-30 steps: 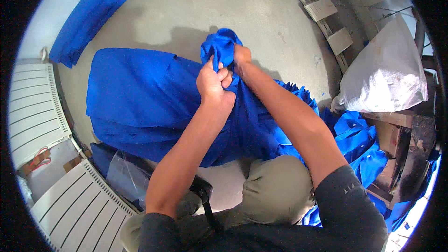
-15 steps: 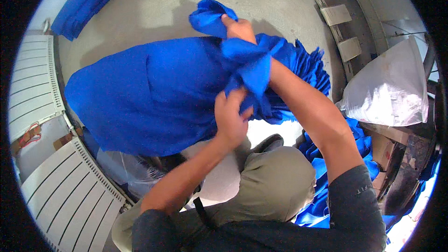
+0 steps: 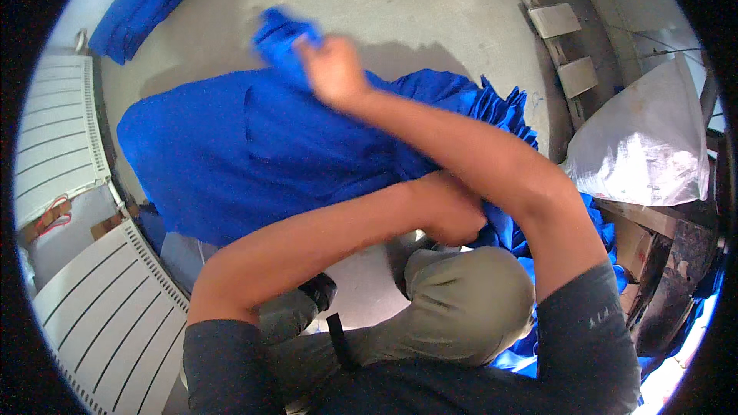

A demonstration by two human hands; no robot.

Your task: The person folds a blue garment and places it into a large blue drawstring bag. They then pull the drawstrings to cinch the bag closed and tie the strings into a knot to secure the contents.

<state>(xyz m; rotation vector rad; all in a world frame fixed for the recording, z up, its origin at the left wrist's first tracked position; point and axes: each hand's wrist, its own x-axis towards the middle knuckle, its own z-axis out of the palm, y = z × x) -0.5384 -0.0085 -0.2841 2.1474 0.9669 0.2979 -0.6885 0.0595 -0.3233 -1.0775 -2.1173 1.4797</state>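
Observation:
A large bright blue cloth (image 3: pixel 246 154) lies spread over the grey floor (image 3: pixel 430 8) in front of me. My right hand (image 3: pixel 332 71) reaches across to the upper middle and is closed on a bunched end of this cloth. My left hand (image 3: pixel 453 215) passes under the right forearm, so my arms are crossed. It grips the cloth's edge near my knee. Beside it, a pile of more blue cloths (image 3: pixel 503 111) shows several layered edges.
White slatted panels (image 3: pixel 58 127) lie at the left, another (image 3: pixel 108 323) at lower left. A rolled blue cloth (image 3: pixel 150 4) lies at the top left. A white sack (image 3: pixel 638 154) stands at the right by a metal frame (image 3: pixel 565 46). My knee in olive trousers (image 3: pixel 461 307) is below.
My right hand has swung left with the bunched end. My left hand has slid down and right under the right arm. The cloth now lies lower and flatter.

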